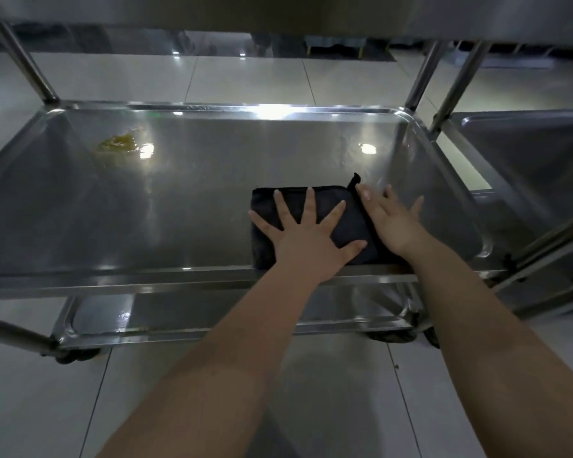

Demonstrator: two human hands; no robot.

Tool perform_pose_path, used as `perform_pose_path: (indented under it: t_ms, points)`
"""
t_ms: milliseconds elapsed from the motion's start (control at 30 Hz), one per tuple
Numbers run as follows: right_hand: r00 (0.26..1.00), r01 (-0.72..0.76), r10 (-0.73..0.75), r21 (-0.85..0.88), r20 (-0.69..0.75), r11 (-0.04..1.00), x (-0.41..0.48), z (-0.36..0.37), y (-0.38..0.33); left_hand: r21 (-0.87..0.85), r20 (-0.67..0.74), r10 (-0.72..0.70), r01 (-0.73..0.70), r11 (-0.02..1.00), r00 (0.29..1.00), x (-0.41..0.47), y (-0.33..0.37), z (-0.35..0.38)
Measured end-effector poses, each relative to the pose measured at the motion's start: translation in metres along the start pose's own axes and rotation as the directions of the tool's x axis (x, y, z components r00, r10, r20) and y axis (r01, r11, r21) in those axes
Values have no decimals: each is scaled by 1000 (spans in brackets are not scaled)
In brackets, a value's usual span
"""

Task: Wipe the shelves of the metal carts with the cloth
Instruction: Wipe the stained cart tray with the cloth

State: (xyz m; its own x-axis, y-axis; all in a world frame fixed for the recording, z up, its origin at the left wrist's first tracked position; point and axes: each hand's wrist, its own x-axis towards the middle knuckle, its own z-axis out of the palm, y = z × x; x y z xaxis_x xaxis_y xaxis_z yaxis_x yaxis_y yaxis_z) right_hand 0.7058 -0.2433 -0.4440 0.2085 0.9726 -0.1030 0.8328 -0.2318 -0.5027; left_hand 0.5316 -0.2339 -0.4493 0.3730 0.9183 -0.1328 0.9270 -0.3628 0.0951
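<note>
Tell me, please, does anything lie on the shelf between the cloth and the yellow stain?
Nothing visible does: the shelf is bare metal between the cloth, under the left hand, and the yellow stain at far left.

I can read no words, labels, brands or numbers here. The metal shelf [196, 209] in front of me shows only glare, and the dark cloth [326, 194] lying on its near right part has no tag or print that I can make out.
</note>
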Motion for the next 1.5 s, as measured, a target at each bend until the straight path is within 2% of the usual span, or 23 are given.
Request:
perform_pose_path:
  t_ms: [67, 267, 400, 467, 567, 733, 800, 967, 1067, 1200, 1333, 1500]
  points:
    - [1000, -2, 0, -149, -10, 989, -2, 2, 0, 0, -31, 1, -1, 1000, 1000, -6, -26, 2]
    - [999, 4, 11, -345, 40, 939, 0, 4, -6, -13, -63, -60, 60, 998, 996, -23, -167, -4]
    - [996, -87, 70, -395, -57, 914, 4, 14, -33, 10, -50, -103, 104, 995, 993, -33, -234, -13]
    - [994, 20, -61, -399, -91, 917, 12, 37, -80, 7, -38, -90, 90, 996, 995, -34, -240, -15]
    - [959, 280, -281, -219, 28, 935, 24, 88, -168, -18, -32, -61, 60, 998, 998, -31, -240, -15]
    - [954, 300, -297, -76, 50, 951, 40, 142, -251, -19, -56, -104, 103, 994, 993, -38, -289, -21]
    - [946, 321, -312, -122, 86, 939, 44, 154, -271, -25, -53, -125, 124, 992, 991, -44, -319, -24]
    - [941, 338, -320, -368, 112, 866, 55, 162, -282, -39, -20, -202, 201, 979, 979, -67, -385, -32]
    - [931, 365, -328, -446, 161, 817, 57, 163, -278, -87, -42, -245, 240, 967, 969, -68, -386, -34]
    - [935, 355, -308, -438, 177, 826, 61, 169, -274, -93, -39, -348, 344, 934, 937, -55, -353, -26]
    - [936, 349, -283, -430, 211, 833, 64, 168, -273, -84, -110, -348, 340, 937, 931, -66, -368, -14]
    - [949, 305, -239, -417, 205, 856, 59, 164, -290, -88, -39, -354, 350, 933, 934, -71, -394, -22]
